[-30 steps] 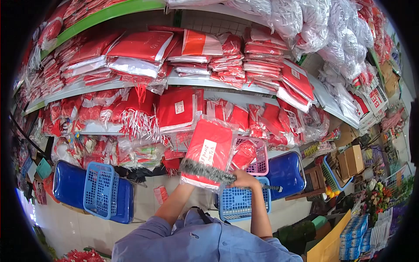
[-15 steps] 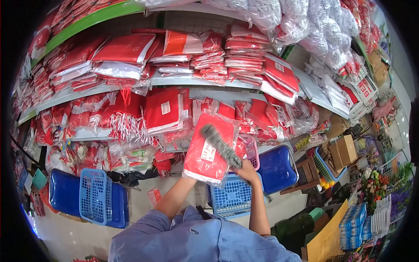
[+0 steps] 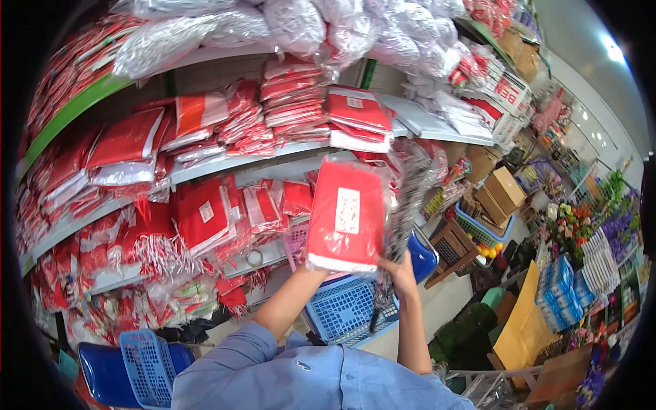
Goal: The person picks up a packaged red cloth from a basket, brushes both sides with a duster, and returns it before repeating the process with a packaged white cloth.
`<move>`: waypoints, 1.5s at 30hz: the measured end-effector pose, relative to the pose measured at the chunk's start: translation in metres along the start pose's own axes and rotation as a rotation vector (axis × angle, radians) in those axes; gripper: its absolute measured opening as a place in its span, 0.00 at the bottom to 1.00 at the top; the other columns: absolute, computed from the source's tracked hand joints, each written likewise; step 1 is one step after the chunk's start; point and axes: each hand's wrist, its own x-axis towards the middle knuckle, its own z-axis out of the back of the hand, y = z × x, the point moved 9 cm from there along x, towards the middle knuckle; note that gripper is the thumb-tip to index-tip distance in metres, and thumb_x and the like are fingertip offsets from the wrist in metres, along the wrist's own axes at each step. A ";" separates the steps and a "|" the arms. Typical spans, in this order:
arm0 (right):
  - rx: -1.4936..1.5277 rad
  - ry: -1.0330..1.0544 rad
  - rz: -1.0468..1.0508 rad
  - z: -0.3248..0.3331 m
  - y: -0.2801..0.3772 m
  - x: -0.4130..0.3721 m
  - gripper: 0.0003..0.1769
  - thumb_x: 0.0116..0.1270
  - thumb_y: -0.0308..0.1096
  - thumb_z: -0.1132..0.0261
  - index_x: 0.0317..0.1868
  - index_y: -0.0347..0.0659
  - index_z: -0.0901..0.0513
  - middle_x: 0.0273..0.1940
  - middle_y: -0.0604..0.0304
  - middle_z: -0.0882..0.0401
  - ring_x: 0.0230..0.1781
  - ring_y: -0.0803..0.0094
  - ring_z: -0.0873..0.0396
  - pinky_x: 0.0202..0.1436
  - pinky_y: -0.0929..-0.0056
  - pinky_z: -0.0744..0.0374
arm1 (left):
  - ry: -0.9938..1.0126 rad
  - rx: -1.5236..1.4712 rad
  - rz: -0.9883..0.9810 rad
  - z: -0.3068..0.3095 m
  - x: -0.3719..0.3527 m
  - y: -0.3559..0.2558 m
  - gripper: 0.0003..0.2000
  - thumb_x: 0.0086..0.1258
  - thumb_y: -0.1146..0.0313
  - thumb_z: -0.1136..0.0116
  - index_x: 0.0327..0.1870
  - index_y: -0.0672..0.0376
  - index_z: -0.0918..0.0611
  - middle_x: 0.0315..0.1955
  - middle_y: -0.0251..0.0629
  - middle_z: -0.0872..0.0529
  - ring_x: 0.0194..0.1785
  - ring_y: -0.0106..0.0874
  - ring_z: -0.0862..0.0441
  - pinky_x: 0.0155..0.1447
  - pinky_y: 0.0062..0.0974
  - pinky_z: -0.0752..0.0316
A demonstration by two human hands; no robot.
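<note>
- Left hand (image 3: 314, 271), mostly hidden, supports the labelled red packet (image 3: 346, 239) from beneath; its finger opening cannot be told.
- Right hand (image 3: 399, 272) closes round the gray duster (image 3: 407, 198), beside the packet.
- Blue basket (image 3: 343, 307) sits below both.
- Beyond, red bundles (image 3: 292, 102) line the shelf's (image 3: 285, 147) front edge.

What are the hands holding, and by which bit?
The left hand supports the red packet from underneath, by its bottom edge; the right hand grips the fluffy duster low down.
</note>
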 end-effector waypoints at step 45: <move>-0.176 -0.225 -0.083 0.142 -0.122 0.089 0.08 0.50 0.29 0.33 0.29 0.35 0.22 0.22 0.63 0.25 0.21 0.78 0.27 0.26 0.76 0.29 | -0.047 -0.064 0.285 0.062 0.032 0.000 0.08 0.69 0.65 0.55 0.37 0.56 0.23 0.32 0.30 0.23 0.36 0.25 0.28 0.39 0.22 0.30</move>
